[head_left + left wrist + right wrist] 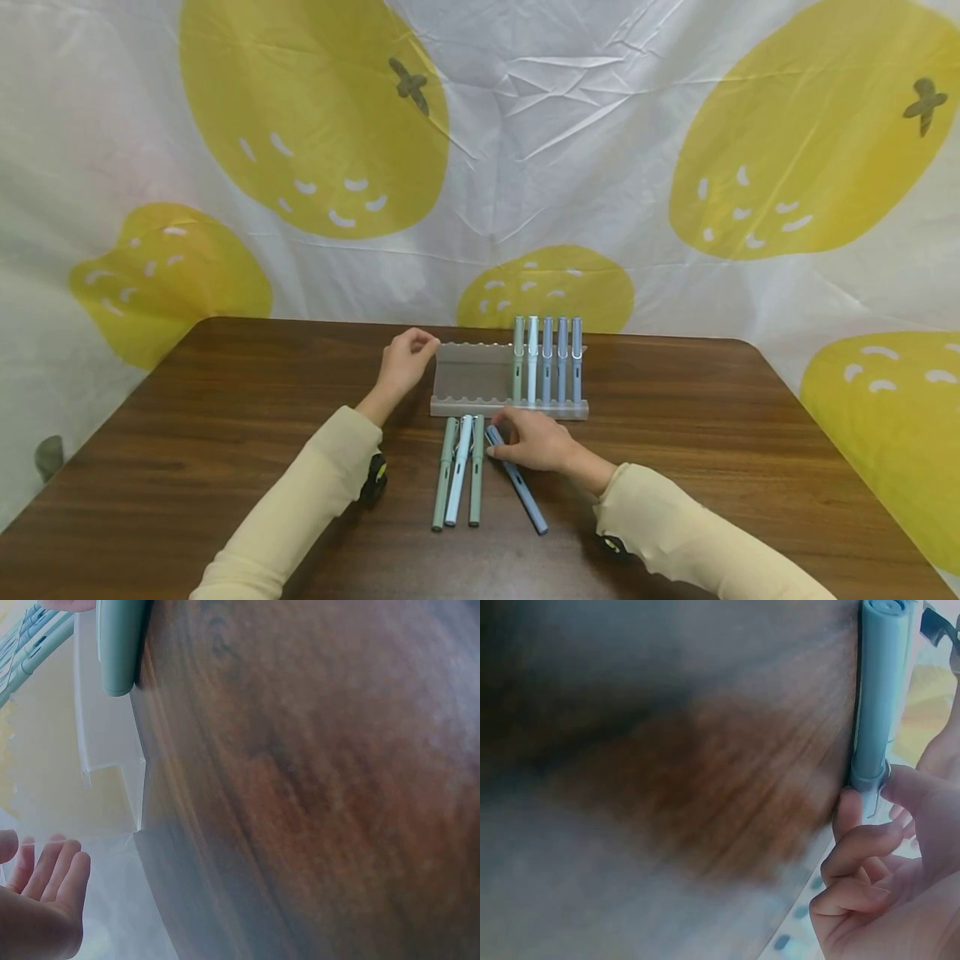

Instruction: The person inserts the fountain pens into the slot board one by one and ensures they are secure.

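Note:
My left hand [405,362] is at the upper left corner of a clear pen rack [472,407], with thumb and fingertips pinching its edge. In the left wrist view the left hand [49,900] appears beside the rack's end, fingers fairly straight. In front of the rack my right hand [542,442] pinches a blue pen [527,492] near its cap end; the pen slants on the table. The right wrist view shows thumb and index finger at this pen [881,697]. Left of it lie a green pen [442,483], a pale blue pen [460,475] and another green pen [477,483].
Several capped pens stand side by side in the rack's right half: a green pen [517,371], a pale blue pen [532,367] and blue pens [562,367]. The brown wooden table [675,417] reaches back to a white curtain [555,150] with yellow fruit prints.

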A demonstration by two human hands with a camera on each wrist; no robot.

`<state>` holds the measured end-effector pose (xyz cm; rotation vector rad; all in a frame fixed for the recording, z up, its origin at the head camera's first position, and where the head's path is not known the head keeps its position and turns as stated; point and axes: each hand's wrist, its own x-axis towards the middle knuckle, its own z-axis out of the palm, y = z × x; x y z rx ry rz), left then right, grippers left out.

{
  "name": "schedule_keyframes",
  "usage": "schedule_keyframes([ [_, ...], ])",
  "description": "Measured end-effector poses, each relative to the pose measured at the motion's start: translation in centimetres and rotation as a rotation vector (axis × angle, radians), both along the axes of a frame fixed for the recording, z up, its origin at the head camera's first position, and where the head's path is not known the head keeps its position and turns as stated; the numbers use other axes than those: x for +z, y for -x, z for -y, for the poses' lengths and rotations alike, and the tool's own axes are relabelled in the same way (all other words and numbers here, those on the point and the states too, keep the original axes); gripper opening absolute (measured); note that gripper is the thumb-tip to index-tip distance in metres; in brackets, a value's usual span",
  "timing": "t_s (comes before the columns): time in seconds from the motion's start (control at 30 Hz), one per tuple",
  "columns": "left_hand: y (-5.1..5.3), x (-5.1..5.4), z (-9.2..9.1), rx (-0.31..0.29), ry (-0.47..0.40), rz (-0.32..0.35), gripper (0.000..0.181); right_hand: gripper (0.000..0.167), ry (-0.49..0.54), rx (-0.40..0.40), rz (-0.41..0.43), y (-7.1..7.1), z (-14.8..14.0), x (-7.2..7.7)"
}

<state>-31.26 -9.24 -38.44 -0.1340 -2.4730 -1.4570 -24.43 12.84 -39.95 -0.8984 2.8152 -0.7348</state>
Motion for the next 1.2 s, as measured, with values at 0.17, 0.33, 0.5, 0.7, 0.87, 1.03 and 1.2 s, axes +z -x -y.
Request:
schedule_keyframes([
  [0.17, 0.0, 0.0, 0.0, -0.001, -0.009, 0.002, 0.019, 0.033, 0.022, 0.012, 0.014, 0.0, -0.1, 0.2],
  [0.33, 0.0, 0.0, 0.0, 0.004, -0.008, 0.01, 0.019, 0.03, 0.039, 0.022, 0.038, -0.1, -0.3, 0.3],
  [0.5, -0.1, -0.1, 0.0, 0.011, -0.007, 0.016, 0.019, 0.029, 0.093, 0.046, 0.078, 0.0, -0.5, 0.5],
  [0.7, 0.0, -0.1, 0.1, 0.016, -0.008, 0.009, 0.02, 0.032, 0.178, 0.017, 0.126, 0.3, -0.8, 0.9],
  [0.87, 0.1, -0.1, 0.1, 0.016, -0.006, 0.003, 0.02, 0.033, 0.233, -0.013, 0.104, 0.5, -0.8, 1.4],
  [1.03, 0.1, -0.1, 0.1, 0.015, -0.003, 0.008, 0.021, 0.032, 0.28, -0.039, 0.099, 0.9, -0.8, 1.7],
  [1.2, 0.0, -0.1, 0.1, 0.006, -0.007, 0.018, 0.021, 0.031, 0.308, -0.065, 0.091, 1.2, -0.9, 2.3],
])
